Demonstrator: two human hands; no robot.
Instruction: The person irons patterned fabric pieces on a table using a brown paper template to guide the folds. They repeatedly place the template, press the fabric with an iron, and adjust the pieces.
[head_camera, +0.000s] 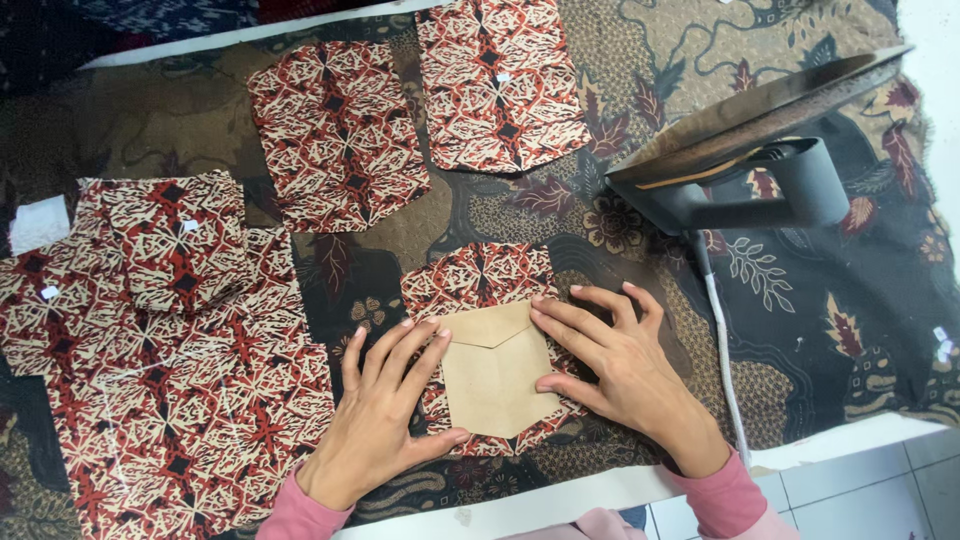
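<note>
A tan paper template (497, 370), shaped like a pocket with a pointed top, lies on a red, black and cream patterned fabric piece (470, 280). My left hand (385, 410) rests flat on the template's left edge, thumb at its lower corner. My right hand (620, 360) presses on the right edge, fingers spread, thumb at the lower right side. Neither hand grips anything.
An upright dark iron (750, 150) stands at the right, its white cord (725, 350) running down past my right wrist. Two matching pocket-shaped pieces (340, 130) (500, 80) lie at the back. Larger pieces of the same fabric (170, 380) are stacked at the left. A dark patterned cloth (850, 300) covers the board.
</note>
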